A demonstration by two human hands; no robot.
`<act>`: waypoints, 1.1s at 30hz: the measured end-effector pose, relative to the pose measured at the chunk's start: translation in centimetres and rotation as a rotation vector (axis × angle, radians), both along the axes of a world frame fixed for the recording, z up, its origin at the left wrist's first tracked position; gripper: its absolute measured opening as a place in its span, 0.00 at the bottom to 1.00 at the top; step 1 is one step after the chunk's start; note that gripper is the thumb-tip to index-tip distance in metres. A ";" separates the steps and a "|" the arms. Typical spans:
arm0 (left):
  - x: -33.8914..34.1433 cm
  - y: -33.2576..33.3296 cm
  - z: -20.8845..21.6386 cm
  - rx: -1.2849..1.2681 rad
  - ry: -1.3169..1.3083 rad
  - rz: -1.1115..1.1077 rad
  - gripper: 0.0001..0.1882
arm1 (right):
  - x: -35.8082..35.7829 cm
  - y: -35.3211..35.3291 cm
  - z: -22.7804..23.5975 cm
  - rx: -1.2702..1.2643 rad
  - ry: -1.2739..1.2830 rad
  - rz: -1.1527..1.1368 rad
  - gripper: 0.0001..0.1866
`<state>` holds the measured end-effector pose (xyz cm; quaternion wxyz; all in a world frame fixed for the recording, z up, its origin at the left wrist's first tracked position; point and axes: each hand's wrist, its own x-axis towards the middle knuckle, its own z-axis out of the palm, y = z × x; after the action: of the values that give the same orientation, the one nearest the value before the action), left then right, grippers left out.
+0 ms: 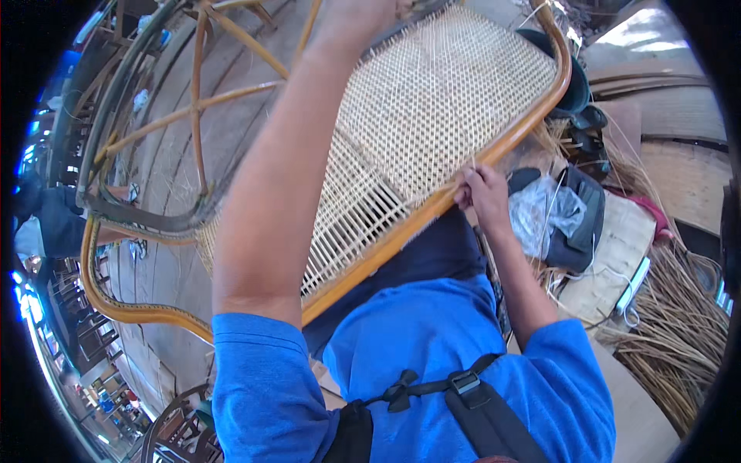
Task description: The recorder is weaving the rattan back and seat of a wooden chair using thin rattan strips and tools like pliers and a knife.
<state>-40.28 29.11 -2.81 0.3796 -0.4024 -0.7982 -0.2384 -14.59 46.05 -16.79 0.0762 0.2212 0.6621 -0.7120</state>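
Note:
A curved wooden chair frame [432,210] lies slanted across my lap, its panel filled with pale cane weaving [448,92]. The upper right of the weave is dense, while the lower left shows mostly parallel strands [351,212] with dark gaps. My right hand [482,193] is closed in a pinch at the near rail, by the edge of the weave. Whatever its fingertips hold is too small to make out. Stretched across the panel, my left arm ends in my left hand [367,11] at the far rail, where the top of the picture cuts off its fingers.
Bent poles [197,100] of the furniture rise at the upper left. To the right are a clear plastic bag [536,212], a dark bag [579,220], a green bucket [573,92] and a heap of loose cane strands [668,332]. Another person [54,220] is at the far left.

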 end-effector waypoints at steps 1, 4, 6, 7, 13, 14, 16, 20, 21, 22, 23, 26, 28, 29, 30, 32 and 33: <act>0.3 0.8 -0.7 0.014 0.019 -0.023 0.10 | -0.1 0.8 -0.4 -0.057 -0.040 -0.139 0.09; 2.2 0.3 -2.5 0.057 -0.853 0.124 0.10 | -0.4 1.9 -1.7 -0.027 -0.041 -0.185 0.10; 1.1 -0.8 -4.2 0.223 -0.941 0.145 0.10 | -0.7 2.3 -0.9 -0.050 -0.016 -0.188 0.09; 1.1 -0.5 -3.6 0.365 -1.134 0.131 0.09 | -0.9 2.9 -1.0 -0.025 -0.028 -0.171 0.08; 0.4 0.7 -4.7 0.940 -1.419 0.000 0.05 | -1.1 3.6 -0.9 0.040 0.004 -0.154 0.07; 0.4 1.1 -4.7 1.070 -1.419 -0.026 0.05 | -1.0 3.6 -1.0 0.035 0.009 -0.151 0.07; 0.1 1.1 -4.6 1.151 -1.407 -0.087 0.06 | -0.6 3.4 -1.5 0.056 0.041 -0.246 0.06; -3.4 -2.7 -4.8 1.511 -1.336 -0.261 0.03 | 1.4 5.9 -3.9 0.081 -0.013 -0.377 0.06; -4.6 -4.5 -3.8 1.440 -1.332 -0.260 0.03 | 1.5 7.3 -3.8 0.087 -0.008 -0.385 0.06; -5.5 -6.1 -2.4 1.368 -1.332 -0.258 0.04 | 1.9 9.0 -3.6 0.099 -0.014 -0.460 0.07; -5.6 -6.8 -0.7 1.362 -1.352 -0.209 0.04 | 2.7 10.9 -3.8 0.110 -0.024 -0.542 0.08; -4.6 -9.1 2.5 1.255 -1.403 -0.163 0.04 | 3.3 19.5 -5.6 0.413 0.082 -0.590 0.10; -3.8 -8.6 2.5 1.145 -1.452 -0.176 0.04 | 1.8 24.5 -2.6 0.610 -0.005 -0.656 0.11; -2.9 -7.7 2.2 0.932 -1.489 -0.114 0.05 | 2.1 29.8 -4.7 0.739 0.022 -0.665 0.13; -1.2 -6.6 1.3 0.704 -1.539 -0.059 0.05 | 2.7 34.3 -6.1 1.369 0.389 -0.385 0.17; 5.9 -4.6 -1.3 0.551 -1.580 0.120 0.06 | 1.9 33.3 0.4 1.033 -0.321 -0.105 0.28; 7.5 -4.5 -4.8 0.362 -1.553 0.174 0.06 | 2.4 33.2 1.7 1.098 -0.050 -0.078 0.24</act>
<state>-32.80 24.65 -7.58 -0.2077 0.0101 -0.8119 -0.5455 -12.22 79.24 -15.06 -0.0608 0.2697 0.9255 -0.2590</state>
